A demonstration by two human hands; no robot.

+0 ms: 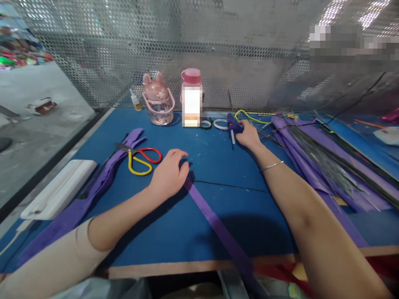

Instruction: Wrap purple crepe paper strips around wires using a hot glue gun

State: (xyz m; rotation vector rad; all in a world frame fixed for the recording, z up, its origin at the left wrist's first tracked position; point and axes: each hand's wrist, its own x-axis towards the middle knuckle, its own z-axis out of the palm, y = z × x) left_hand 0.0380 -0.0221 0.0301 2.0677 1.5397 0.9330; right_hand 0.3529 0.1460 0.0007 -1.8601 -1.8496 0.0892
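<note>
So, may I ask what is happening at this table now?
The person's left hand is at the end of a purple strip, which runs across the blue table and past its near edge. A dark wire lies by that hand. The right hand is farther back, at what looks like a glue gun; its grip is partly hidden. Scissors lie to the left, untouched.

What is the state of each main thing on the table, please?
Scissors: lying flat, handles spread apart.
Purple strip: stretched out, slanting from the left hand.
Blue glue gun: at the right hand; grip partly hidden.
Dark wire: lying nearly straight.
Eared jar: upright, lid on.
Pink bottle: upright, cap on.
Small bottle: upright, nozzle up.
White box: cable attached.
</note>
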